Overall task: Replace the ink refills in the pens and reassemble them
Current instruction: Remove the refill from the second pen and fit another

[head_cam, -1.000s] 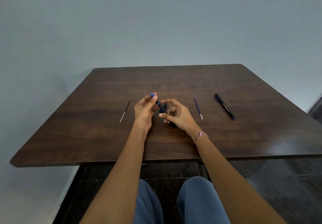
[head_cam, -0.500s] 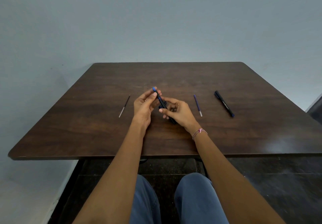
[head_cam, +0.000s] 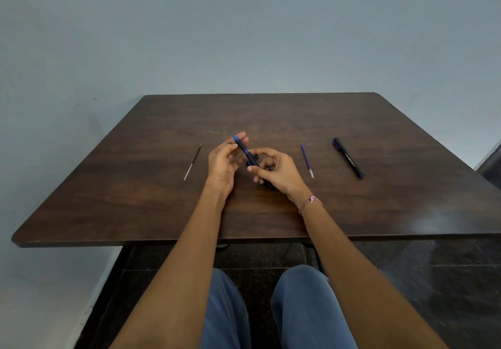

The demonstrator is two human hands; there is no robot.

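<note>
above the dark table (head_cam: 352,213), left hand (head_cam: 223,163) pinches the pen (head_cam: 245,150) at its blue end, right hand (head_cam: 279,171) grips the barrel.

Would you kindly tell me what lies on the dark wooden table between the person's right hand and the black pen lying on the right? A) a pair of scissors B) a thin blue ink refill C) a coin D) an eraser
B: the thin blue ink refill lies on the dark wooden table between the right hand, gripping a blue-tipped pen, and the lying black pen.
</note>
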